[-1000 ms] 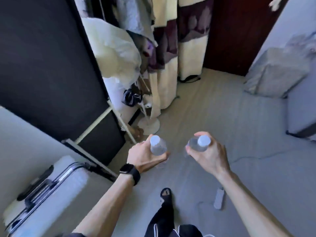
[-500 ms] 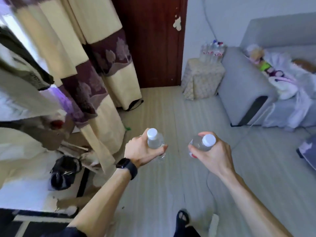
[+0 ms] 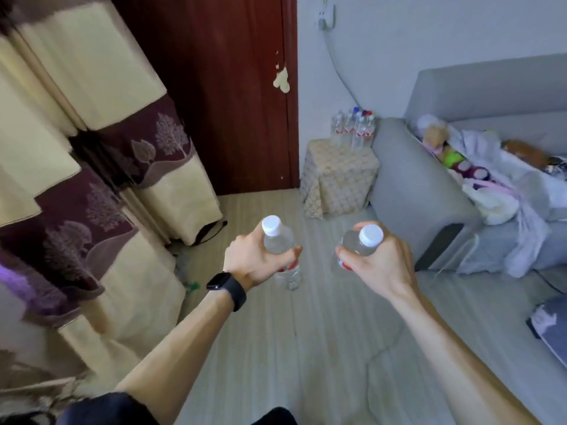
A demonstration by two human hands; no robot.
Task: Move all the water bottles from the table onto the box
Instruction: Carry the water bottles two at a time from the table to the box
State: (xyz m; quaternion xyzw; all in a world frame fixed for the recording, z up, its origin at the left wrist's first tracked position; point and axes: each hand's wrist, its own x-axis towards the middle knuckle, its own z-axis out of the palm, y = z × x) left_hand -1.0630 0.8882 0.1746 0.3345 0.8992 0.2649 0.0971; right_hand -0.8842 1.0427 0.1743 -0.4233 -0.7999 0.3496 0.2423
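My left hand (image 3: 254,260) grips a clear water bottle (image 3: 279,242) with a white cap and a red label, held upright over the floor. My right hand (image 3: 379,265) grips a second clear water bottle (image 3: 362,240), tilted with its white cap toward me. Ahead, in the corner by the door, stands the box (image 3: 339,176) draped in a patterned beige cloth. Several water bottles (image 3: 352,125) stand on the back of its top. The table is out of view.
Beige and maroon curtains (image 3: 101,167) hang along the left. A dark red door (image 3: 227,87) is straight ahead. A grey sofa (image 3: 435,179) heaped with clothes and soft toys fills the right. Pale wood floor (image 3: 306,348) lies between me and the box.
The view has swung right from the suitcase and dark panel to the door, box and sofa, and the box now looks closer. Both hands still hold their bottles in front of me.
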